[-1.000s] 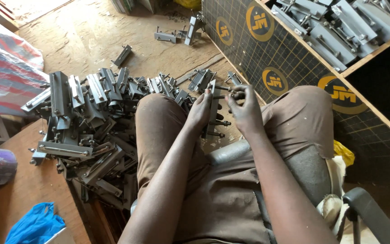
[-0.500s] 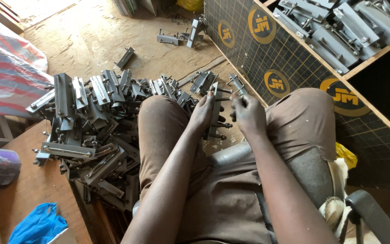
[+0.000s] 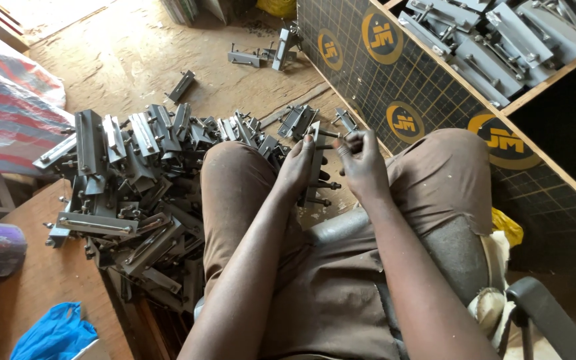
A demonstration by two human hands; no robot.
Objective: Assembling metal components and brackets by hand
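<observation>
A metal bracket with protruding bolts is held upright between the knees, above the floor. It is gripped along its left edge by the left hand, fingers curled around it. A bolt at its top is pinched by the fingertips of the right hand. A pile of like brackets is seen just beside the left knee; more are stacked in a wooden box on the right
</observation>
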